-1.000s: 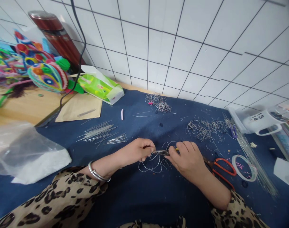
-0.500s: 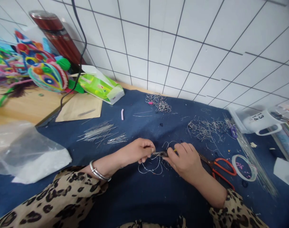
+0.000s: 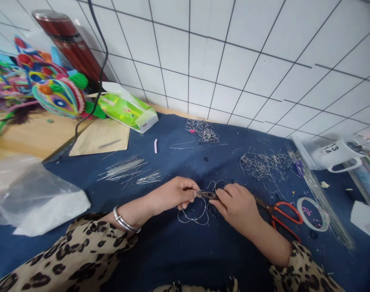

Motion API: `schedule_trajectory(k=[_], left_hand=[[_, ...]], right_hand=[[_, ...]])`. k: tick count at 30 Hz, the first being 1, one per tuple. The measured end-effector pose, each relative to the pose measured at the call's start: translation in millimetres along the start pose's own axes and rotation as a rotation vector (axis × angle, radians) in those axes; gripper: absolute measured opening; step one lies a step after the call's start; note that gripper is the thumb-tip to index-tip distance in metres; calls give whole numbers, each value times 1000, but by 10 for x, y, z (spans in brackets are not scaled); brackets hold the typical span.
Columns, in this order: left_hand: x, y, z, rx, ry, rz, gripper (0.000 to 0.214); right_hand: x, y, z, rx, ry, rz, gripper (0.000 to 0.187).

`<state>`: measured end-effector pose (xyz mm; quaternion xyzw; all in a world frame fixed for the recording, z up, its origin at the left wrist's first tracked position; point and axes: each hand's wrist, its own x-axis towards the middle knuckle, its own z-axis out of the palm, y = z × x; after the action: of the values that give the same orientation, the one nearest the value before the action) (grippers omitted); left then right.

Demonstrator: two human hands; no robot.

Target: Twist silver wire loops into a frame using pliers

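Wire [image 3: 193, 220] bent into round loops sits just on the body side of the pliers [image 3: 208, 195], its upper end running up to their nose; whether the loops rest on the cloth [image 3: 187, 259] or hang a little above it, I cannot tell. The left hand [image 3: 182, 191] is at the left end of the pliers, thumb and fingers pinched together on the wire with next to no gap (the exact grip is hidden behind the fingertips). The right hand [image 3: 237, 203] is at the other end, curled closed round the handles, which it mostly covers. The relation that counts is this: the pliers point crosswise, nose towards the left fingertips and almost meeting them, while the loops spread broadest in much the same crosswise direction, below that nose. The left hand is the nearer one to the loops, the right reaching them only through the tool. Whether the nose is clamped on the wire is too small to make out. Thin curls show just beyond the pliers, and more beside the right hand. Scissors [image 3: 273, 209] lie to the right of the pliers, with a ring [image 3: 300, 215] holding pink bits past them. A tangle [image 3: 260, 165] is beyond and to the right of the pliers; straight lengths [image 3: 124, 168] are well to their left.
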<state>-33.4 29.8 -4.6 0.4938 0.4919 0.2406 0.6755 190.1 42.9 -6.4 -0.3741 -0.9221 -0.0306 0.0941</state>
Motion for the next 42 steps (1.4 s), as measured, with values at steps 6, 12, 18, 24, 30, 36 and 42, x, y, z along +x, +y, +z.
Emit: schedule_trajectory(k=[6, 12, 18, 24, 30, 36, 42], left_hand=[[-4, 4, -10, 35, -11, 17, 12], [-28, 55, -11, 95, -21, 27, 13], [-18, 30, -18, 187, -28, 37, 15], [-7, -9, -17, 215, -41, 51, 16], [-16, -2, -19, 214, -32, 44, 18], [-20, 2, -4, 173, -34, 68, 18], [-33, 2, 3, 260, -33, 66, 20]], right_hand=[[3, 6, 1, 62, -37, 8, 32], [36, 46, -49, 22, -66, -39, 31], [66, 55, -114, -87, -46, -88, 29], [55, 0, -185, -197, 6, -125, 27], [54, -53, -222, -216, 18, -105, 25], [35, -88, -225, -222, 15, -89, 24], [14, -112, -210, -245, -9, -89, 18]])
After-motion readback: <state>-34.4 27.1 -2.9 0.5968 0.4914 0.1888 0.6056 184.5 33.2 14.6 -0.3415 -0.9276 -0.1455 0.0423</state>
